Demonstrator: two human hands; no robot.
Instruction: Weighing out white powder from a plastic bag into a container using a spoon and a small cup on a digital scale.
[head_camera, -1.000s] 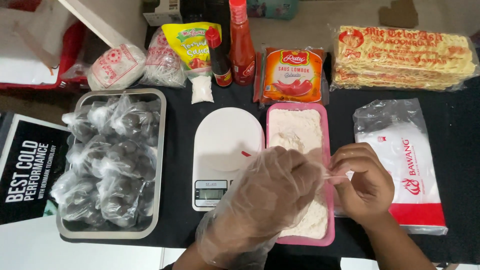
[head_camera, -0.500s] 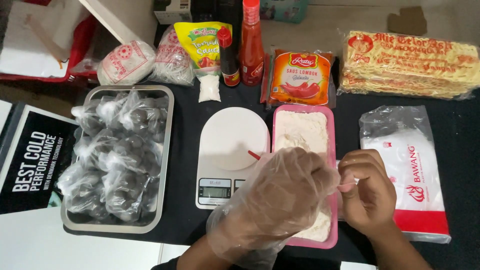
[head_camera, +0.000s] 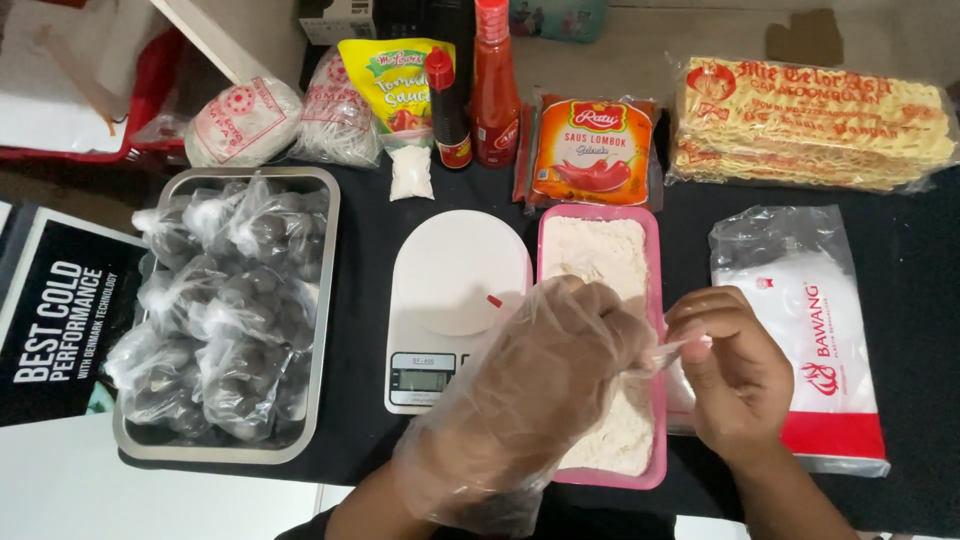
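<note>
Head view: the left hand (head_camera: 545, 385) is seen sheathed in a loose clear plastic glove (head_camera: 500, 455), fingers spread and relaxed, nothing gripped, held over the lower half of a pink rectangular plastic tray of white flour (head_camera: 655, 300). The glove's edge is pinched between thumb and fingertips of the bare right hand (head_camera: 730, 375), just right of the tray, the film stretched taut between the two hands. A white digital kitchen scale with a round platform (head_camera: 450, 290) is set touching the tray's left side, its display partly covered by the gloved hand. Further left, a rectangular steel tray (head_camera: 325, 260) is filled with knotted clear bags of dark round balls (head_camera: 215, 310). To the right, a clear-and-red pack of plastic bags (head_camera: 815, 350) is laid flat on the black tablecloth (head_camera: 365, 230). Along the back are ranged a red-capped bottle of red sauce (head_camera: 494, 90), a small dark bottle (head_camera: 448, 110), an orange chilli-sauce sachet (head_camera: 592, 150) and a wide pack of dried yellow noodles (head_camera: 810, 125).
</note>
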